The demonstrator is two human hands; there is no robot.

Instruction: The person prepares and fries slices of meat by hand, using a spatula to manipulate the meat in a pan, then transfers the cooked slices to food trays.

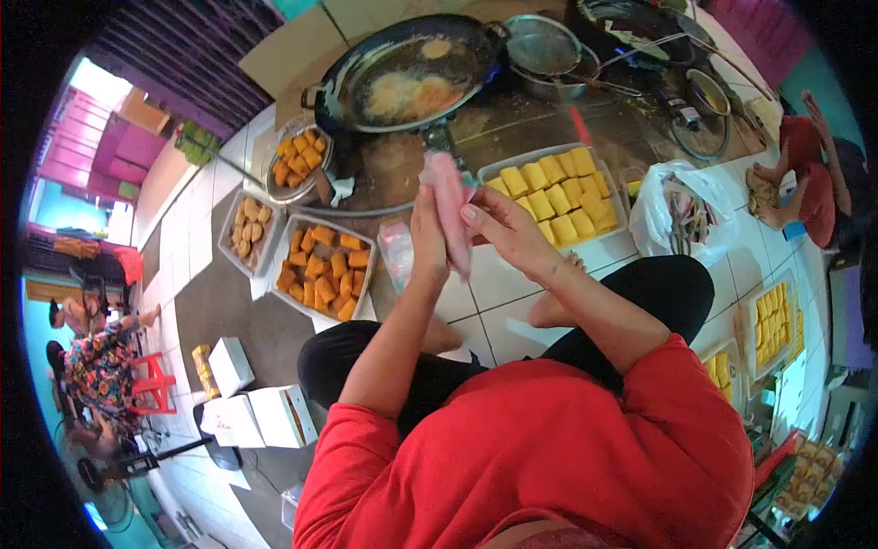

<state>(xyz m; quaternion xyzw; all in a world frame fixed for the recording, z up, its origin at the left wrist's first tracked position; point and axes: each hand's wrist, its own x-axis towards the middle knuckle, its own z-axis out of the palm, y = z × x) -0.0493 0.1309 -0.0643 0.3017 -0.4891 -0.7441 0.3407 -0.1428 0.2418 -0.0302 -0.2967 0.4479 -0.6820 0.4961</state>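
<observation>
My left hand (428, 240) is wrapped along the left side of a pink plastic bag (447, 206), which looks long, narrow and folded. From the right, my right hand (506, 231) pinches the bag's edge between thumb and fingers. Both hands are in front of my crossed legs. Just beyond them is a large black wok (366, 112) with pale and orange pieces frying in oil. To the right of the bag, a tray (619, 209) holds rows of yellow pieces. Another clear plastic bag (397, 253) lies on the floor left of my left hand.
Fried orange pieces fill a tray (364, 291) and a bowl (277, 190); a smaller tray (222, 240) holds brown pieces. Strainers (544, 48) stand beside the wok. A white bag (651, 215) is at right. People are at far left, another person at far right.
</observation>
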